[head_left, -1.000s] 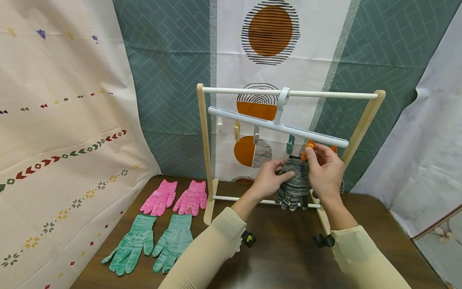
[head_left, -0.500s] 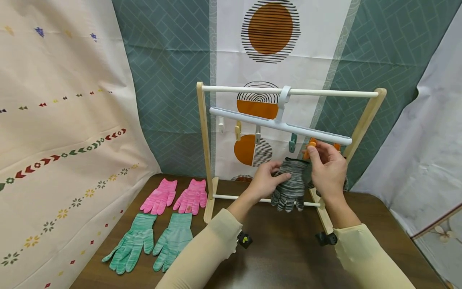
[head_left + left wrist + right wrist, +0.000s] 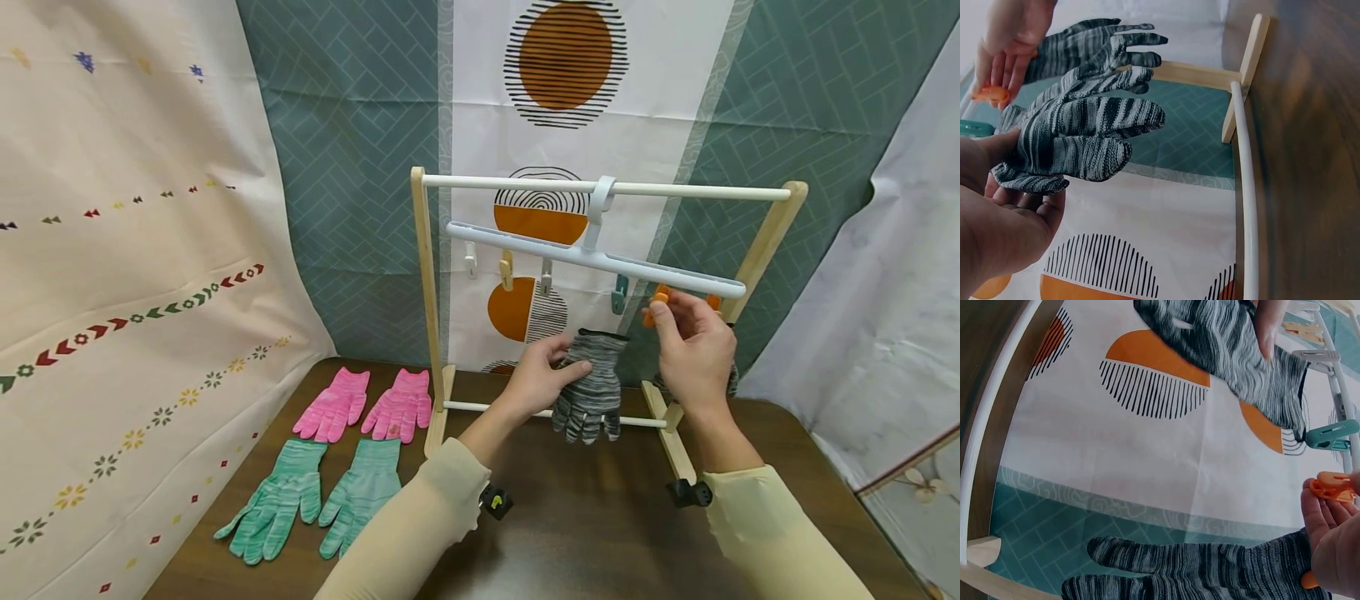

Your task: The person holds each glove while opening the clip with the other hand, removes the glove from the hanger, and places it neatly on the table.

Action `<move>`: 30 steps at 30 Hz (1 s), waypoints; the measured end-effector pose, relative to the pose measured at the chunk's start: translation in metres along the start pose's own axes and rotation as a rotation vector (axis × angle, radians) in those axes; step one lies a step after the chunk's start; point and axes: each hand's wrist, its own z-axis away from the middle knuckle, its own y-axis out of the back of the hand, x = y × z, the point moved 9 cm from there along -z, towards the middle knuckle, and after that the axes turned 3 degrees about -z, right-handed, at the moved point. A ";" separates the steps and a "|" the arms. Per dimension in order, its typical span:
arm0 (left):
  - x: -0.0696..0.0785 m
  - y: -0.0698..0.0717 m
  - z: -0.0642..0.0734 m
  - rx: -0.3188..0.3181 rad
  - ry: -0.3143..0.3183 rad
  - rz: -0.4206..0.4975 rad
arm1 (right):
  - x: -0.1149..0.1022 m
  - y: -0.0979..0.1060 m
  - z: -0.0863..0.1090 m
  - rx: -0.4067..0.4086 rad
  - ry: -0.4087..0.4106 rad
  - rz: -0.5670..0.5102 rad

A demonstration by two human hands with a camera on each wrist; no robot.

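My left hand pinches a grey-and-black striped knit glove near its cuff, with the glove's fingers hanging down. In the left wrist view the thumb lies over this glove. My right hand pinches an orange clip below the light-blue hanger. The held glove's cuff is apart from that clip. A second striped glove hangs behind my right hand, beside another orange clip. In the head view my right hand mostly hides it.
The tilted hanger hooks over the white top rod of a wooden rack. A teal clip, a grey clip, a yellow clip and a white clip hang from it. Pink gloves and green gloves lie on the table's left.
The glove in my left hand has moved left and slightly down, away from the orange clip. My right hand, the pinched clip and the hanger have shifted a little right.
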 end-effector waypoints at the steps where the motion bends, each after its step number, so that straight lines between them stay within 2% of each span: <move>1: -0.001 0.001 0.001 0.003 0.001 0.003 | 0.000 0.000 0.000 -0.003 0.003 0.006; 20: -0.019 0.027 0.027 0.039 0.030 0.021 | 0.003 0.009 0.000 -0.031 -0.013 0.047; 30: -0.028 0.034 0.039 0.005 0.027 0.068 | 0.004 0.008 0.000 -0.039 -0.014 0.028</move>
